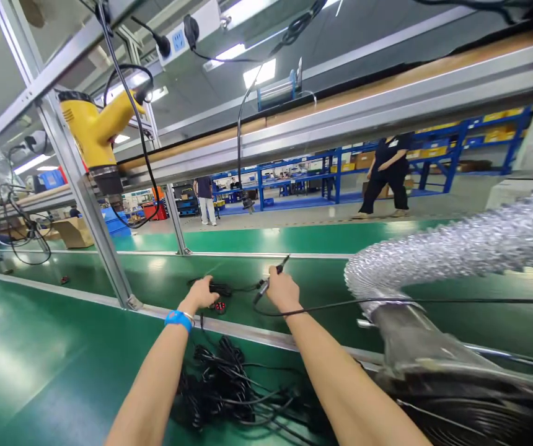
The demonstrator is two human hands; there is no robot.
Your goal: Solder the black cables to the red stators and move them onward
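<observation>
My left hand (200,293), below it a blue wristband (179,319), is closed on a black cable (220,289) over the green bench; its far fingers are partly hidden. Just below the thumb lies a small red and black round part (220,306). In my right hand (284,290) is a slim pen-shaped tool that looks like a soldering iron (261,291), its dark end pointing up and away. From its near end a black cord loops down and runs off to the right. Between my forearms, a heap of tangled black cables (224,378) lies on the near side of the metal rail.
A silver flexible duct (452,248) joins a dark fan unit (471,396) at right. A metal post (92,229) stands left, with a yellow heat gun (94,130) hanging by it. An overhead beam (331,118) crosses above. Two people (387,173) are beyond the bench.
</observation>
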